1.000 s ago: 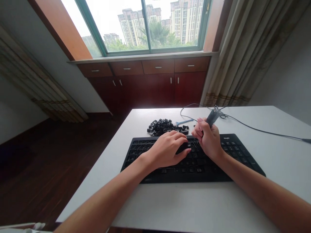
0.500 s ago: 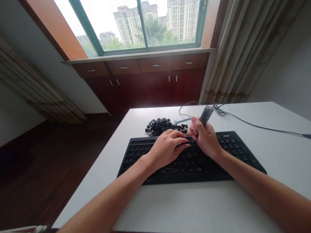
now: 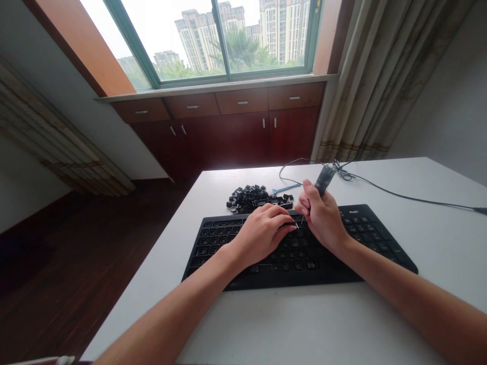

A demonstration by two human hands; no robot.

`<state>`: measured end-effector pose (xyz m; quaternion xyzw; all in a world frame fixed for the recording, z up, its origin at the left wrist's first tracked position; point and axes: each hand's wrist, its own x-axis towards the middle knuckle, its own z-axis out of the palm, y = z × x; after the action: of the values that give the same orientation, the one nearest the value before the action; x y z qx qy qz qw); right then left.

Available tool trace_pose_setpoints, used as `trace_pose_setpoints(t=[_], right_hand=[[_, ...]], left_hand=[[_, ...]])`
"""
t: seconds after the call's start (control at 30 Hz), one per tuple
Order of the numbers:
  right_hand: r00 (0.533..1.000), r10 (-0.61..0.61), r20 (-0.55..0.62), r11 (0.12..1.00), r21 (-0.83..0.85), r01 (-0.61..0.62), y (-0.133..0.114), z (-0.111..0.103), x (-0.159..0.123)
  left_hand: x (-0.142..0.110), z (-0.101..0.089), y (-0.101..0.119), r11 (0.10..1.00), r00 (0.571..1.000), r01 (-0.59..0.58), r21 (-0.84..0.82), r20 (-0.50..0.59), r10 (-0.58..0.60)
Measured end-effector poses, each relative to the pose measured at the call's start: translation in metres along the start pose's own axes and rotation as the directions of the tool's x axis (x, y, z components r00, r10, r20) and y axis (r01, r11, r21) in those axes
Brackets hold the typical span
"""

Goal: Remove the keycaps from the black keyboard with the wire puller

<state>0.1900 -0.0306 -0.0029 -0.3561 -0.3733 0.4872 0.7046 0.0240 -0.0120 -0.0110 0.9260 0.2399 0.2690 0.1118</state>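
Note:
A black keyboard (image 3: 365, 235) lies across the white table (image 3: 304, 324). My left hand (image 3: 262, 233) rests on its upper middle keys, fingers bent and pressed down on the keycaps. My right hand (image 3: 323, 218) is closed round a dark-handled keycap puller (image 3: 324, 180), held upright, its thin wire tip down at the keys beside my left fingertips. A pile of loose black keycaps (image 3: 251, 196) lies just behind the keyboard.
A small blue tool (image 3: 286, 189) lies beside the keycap pile. A black cable (image 3: 399, 195) runs across the back of the table to the right. Beyond the table are dark wood cabinets (image 3: 236, 126), a window and curtains (image 3: 380, 76).
The view shifted slightly. My right hand with the puller edged left and closer to my left fingertips; my left hand stayed on the keys.

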Motion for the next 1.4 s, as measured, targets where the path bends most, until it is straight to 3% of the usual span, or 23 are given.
trace_pose_setpoints(t=[0.27, 0.53, 0.8, 1.03, 1.17, 1.3, 1.4], right_hand=[[1.0, 0.004, 0.002, 0.996, -0.088, -0.004, 0.005, 0.003, -0.001], [0.993, 0.096, 0.072, 0.995, -0.005, -0.096, 0.009, 0.008, 0.005], [0.979, -0.007, 0.204, 1.0, 0.012, 0.005, 0.005, 0.007, -0.007], [0.99, -0.006, 0.14, 0.992, 0.129, -0.012, -0.001, 0.01, -0.006], [0.986, -0.016, 0.165, 0.997, 0.077, 0.003, 0.003, 0.009, -0.006], [0.987, -0.033, 0.158, 0.999, 0.022, 0.03, 0.006, 0.008, -0.006], [0.989, -0.069, 0.128, 0.998, 0.025, 0.066, 0.005, 0.009, -0.007]], left_hand=[[0.0, 0.001, 0.0, 1.0, 1.0, -0.012, -0.004, -0.004, 0.012], [0.0, 0.0, 0.0, 0.999, 1.0, 0.008, -0.054, 0.006, -0.008], [0.0, -0.005, 0.01, 0.994, 0.994, 0.101, -0.044, 0.037, -0.099], [0.002, -0.008, 0.013, 0.999, 0.987, -0.032, 0.0, 0.16, 0.032], [0.008, 0.0, 0.02, 0.999, 0.977, -0.035, 0.041, 0.213, 0.025], [0.011, 0.016, 0.031, 0.99, 0.985, 0.072, 0.117, 0.15, -0.09], [0.01, 0.022, 0.035, 0.988, 0.987, 0.032, 0.148, 0.15, -0.055]])
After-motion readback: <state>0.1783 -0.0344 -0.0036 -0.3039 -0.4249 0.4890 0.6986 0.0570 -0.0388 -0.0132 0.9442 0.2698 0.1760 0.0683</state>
